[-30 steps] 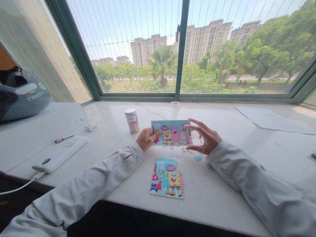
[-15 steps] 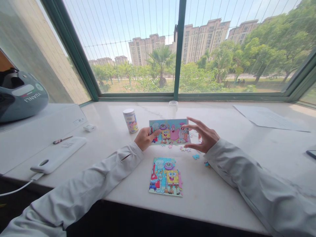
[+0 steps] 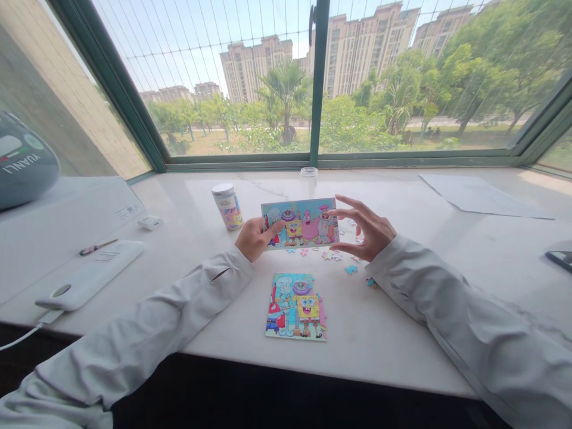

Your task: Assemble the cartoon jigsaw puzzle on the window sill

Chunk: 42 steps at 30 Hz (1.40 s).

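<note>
My left hand point(image 3: 252, 237) is closed on the left edge of a colourful cartoon picture card point(image 3: 300, 223), holding it upright above the white sill. At the card's right edge, my right hand point(image 3: 367, 229) has its fingers spread, the fingertips near or touching the card; no grip shows. Below the card a partly assembled jigsaw puzzle point(image 3: 295, 306) lies flat near the front edge. Loose puzzle pieces point(image 3: 350, 269) are scattered under and to the right of the card. A small puzzle canister point(image 3: 227, 206) stands left of the card.
A white power bank point(image 3: 87, 274) with a cable and a pen point(image 3: 97, 246) lie at the left. A grey helmet point(image 3: 22, 161) sits far left. A clear lid point(image 3: 308, 171) rests by the window frame, a paper sheet point(image 3: 477, 196) at the right, a dark phone point(image 3: 560, 258) far right.
The view has tilted and shifted, so everything sits slightly higher and left in the frame. Both hands keep the same hold on the card.
</note>
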### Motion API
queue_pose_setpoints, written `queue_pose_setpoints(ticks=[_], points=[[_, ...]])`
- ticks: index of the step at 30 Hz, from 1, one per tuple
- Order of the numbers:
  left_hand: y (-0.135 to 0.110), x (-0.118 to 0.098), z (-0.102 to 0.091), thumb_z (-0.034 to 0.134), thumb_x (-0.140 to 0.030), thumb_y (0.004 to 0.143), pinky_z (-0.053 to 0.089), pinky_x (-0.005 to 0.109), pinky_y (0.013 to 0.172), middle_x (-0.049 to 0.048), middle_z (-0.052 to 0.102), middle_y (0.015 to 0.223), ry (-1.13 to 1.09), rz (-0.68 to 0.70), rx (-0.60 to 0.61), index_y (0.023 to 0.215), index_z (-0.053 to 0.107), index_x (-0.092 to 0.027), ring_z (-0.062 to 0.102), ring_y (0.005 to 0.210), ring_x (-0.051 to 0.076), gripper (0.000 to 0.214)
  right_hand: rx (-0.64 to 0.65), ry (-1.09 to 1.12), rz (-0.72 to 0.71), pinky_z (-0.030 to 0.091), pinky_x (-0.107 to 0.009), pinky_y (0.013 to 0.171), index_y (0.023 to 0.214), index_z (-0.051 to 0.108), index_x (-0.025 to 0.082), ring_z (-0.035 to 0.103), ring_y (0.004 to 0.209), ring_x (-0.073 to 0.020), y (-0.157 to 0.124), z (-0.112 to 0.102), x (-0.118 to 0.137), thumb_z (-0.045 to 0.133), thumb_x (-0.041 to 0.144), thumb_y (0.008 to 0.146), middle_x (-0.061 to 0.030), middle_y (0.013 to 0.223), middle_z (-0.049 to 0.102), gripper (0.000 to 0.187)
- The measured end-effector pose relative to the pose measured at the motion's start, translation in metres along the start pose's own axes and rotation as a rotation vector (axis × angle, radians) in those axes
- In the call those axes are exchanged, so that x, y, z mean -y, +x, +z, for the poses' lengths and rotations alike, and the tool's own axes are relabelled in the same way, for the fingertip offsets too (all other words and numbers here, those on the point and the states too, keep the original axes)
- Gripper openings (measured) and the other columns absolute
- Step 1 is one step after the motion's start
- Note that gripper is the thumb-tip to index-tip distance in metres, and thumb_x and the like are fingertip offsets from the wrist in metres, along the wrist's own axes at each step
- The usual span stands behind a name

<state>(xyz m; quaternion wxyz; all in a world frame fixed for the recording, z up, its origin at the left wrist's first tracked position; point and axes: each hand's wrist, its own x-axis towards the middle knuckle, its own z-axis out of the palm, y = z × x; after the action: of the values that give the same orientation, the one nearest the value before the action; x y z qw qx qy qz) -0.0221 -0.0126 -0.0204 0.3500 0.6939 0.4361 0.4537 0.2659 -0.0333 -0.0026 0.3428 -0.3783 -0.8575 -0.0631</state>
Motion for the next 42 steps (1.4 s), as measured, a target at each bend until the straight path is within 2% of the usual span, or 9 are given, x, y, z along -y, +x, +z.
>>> queue_pose_setpoints(ticks=[6,12,21,42], points=[[-0.0002,-0.0011,0.0001,0.064,-0.064,0.073,0.053,0.029,0.064,0.0080,0.072,0.080,0.030,0.005,-0.009,0.088,0.073,-0.012,0.065,0.072,0.020,0.055,0.011,0.000,0.008,0.057,-0.036,0.059,0.130,0.052,0.031,0.066,0.088,-0.0221,-0.0005,0.0003,-0.0006,0.067,0.060,0.075,-0.0076,0.148,0.042,0.064],[-0.0008,-0.0024,0.0011,0.065,-0.063,0.072,0.053,0.029,0.066,0.0080,0.072,0.082,0.025,0.002,-0.010,0.091,0.074,-0.012,0.065,0.076,0.022,0.055,0.020,-0.009,0.007,0.058,-0.037,0.061,0.132,0.051,0.032,0.064,0.100,-0.0267,-0.0001,0.0012,-0.0016,0.068,0.059,0.074,-0.0077,0.148,0.042,0.066],[-0.0022,-0.0057,0.0017,0.063,-0.060,0.076,0.053,0.031,0.065,0.0085,0.072,0.083,0.013,0.023,0.022,0.093,0.074,-0.011,0.066,0.075,0.023,0.054,0.011,-0.016,-0.023,0.057,-0.034,0.054,0.128,0.054,0.031,0.066,0.092,-0.0245,-0.0003,0.0030,-0.0037,0.067,0.061,0.074,-0.0083,0.148,0.042,0.063],[-0.0009,-0.0023,0.0011,0.061,-0.061,0.077,0.053,0.029,0.066,0.0089,0.073,0.087,0.014,0.041,0.022,0.094,0.073,-0.012,0.067,0.079,0.022,0.054,0.026,0.010,-0.053,0.054,-0.032,0.050,0.129,0.053,0.031,0.066,0.090,-0.0233,-0.0008,0.0071,-0.0093,0.068,0.060,0.074,-0.0103,0.149,0.039,0.064]])
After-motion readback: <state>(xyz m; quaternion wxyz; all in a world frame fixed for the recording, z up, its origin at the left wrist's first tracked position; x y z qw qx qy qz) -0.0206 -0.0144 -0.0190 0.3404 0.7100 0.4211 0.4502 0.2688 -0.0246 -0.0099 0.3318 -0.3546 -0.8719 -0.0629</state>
